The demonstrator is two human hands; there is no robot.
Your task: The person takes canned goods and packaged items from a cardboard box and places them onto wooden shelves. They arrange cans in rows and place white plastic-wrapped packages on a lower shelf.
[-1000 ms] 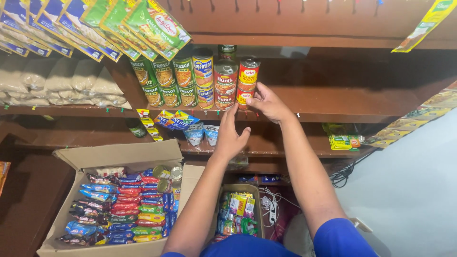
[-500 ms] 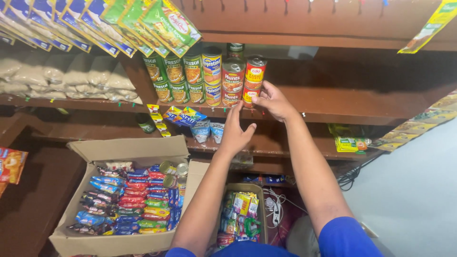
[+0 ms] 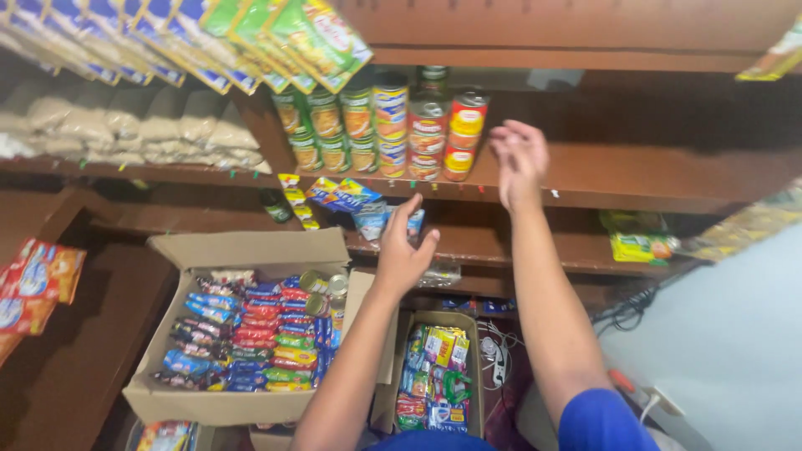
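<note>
My right hand [image 3: 520,159] hovers open, blurred, just right of the stacked red and orange cans [image 3: 458,134] on the wooden shelf [image 3: 635,171]; it holds nothing. My left hand [image 3: 403,247] is raised lower down with fingers spread, empty, in front of the shelf below, near hanging small packets [image 3: 351,199]. More stacked cans with green and yellow labels [image 3: 342,129] stand to the left of the red ones.
An open cardboard box [image 3: 242,249] of colourful snack packs and a few cans sits lower left. A smaller box of packets [image 3: 439,367] lies beneath my arms. Sachet strips [image 3: 251,33] hang above. Clear bags [image 3: 125,125] line the left shelf.
My right hand has come off the red cans and moved right, away from them. My left hand has dropped slightly. The view has shifted, so the shelf sits further right.
</note>
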